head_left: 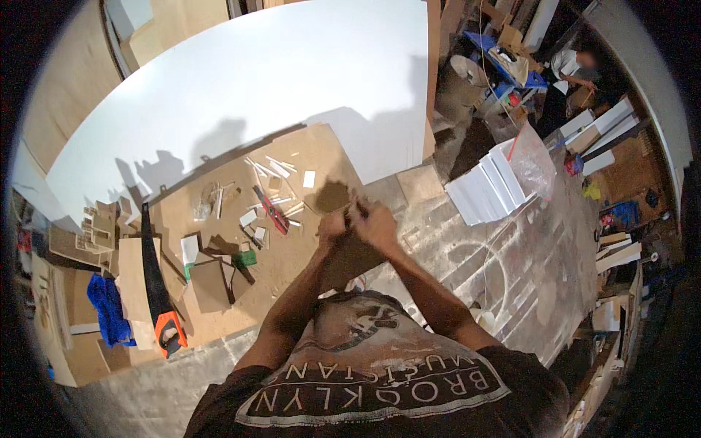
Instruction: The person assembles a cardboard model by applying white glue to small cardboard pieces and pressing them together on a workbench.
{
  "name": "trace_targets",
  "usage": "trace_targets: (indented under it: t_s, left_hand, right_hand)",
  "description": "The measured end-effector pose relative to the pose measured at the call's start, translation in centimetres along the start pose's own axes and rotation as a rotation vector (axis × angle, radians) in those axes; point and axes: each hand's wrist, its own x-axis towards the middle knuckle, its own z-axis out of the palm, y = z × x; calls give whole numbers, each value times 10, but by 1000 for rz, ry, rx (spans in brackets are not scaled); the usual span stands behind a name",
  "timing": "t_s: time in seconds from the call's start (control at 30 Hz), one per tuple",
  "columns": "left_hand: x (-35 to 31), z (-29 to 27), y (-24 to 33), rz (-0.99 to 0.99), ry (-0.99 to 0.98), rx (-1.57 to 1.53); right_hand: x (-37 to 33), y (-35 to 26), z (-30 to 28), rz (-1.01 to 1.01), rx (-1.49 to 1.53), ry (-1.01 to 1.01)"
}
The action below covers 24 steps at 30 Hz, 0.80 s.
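My left hand [333, 227] and my right hand [377, 225] are close together over the right edge of the brown worktable [321, 157]. Both have their fingers curled in. Something small and dark may be between the right fingertips, but I cannot make out what either hand holds. To the left of my hands lies a red and black tool [272, 212], its kind unclear. Around it are scattered small white strips [278, 168] and a white rectangular piece [309, 179]. Farther left a brown block-shaped box [207, 286] stands beside a small green piece [247, 258].
A handsaw [152, 266] with an orange handle lies at the left, near a blue cloth [108, 310]. Behind the table leans a large white panel [292, 66]. White boards [485, 188] stand on the right floor. A person [572, 69] is at the far right.
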Motion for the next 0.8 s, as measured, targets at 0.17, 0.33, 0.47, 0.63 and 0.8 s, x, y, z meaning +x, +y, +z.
trace_targets:
  t_s: [0.17,0.33,0.47,0.63,0.8]
  left_hand:
    - [4,21,-10,32,97,-123]
    - [-8,-11,35,144,117,-344]
    - [-8,14,14,280,249,-46]
    - [-3,12,-15,203,401,-162]
    - [-8,6,23,247,362,-247]
  right_hand:
    - [29,12,4,-29,-37,59]
    - [13,14,-4,-19,-14,143]
    - [31,25,1,-21,-96,219]
    - [13,-23,4,-33,-101,139]
    - [45,26,1,169,89,89]
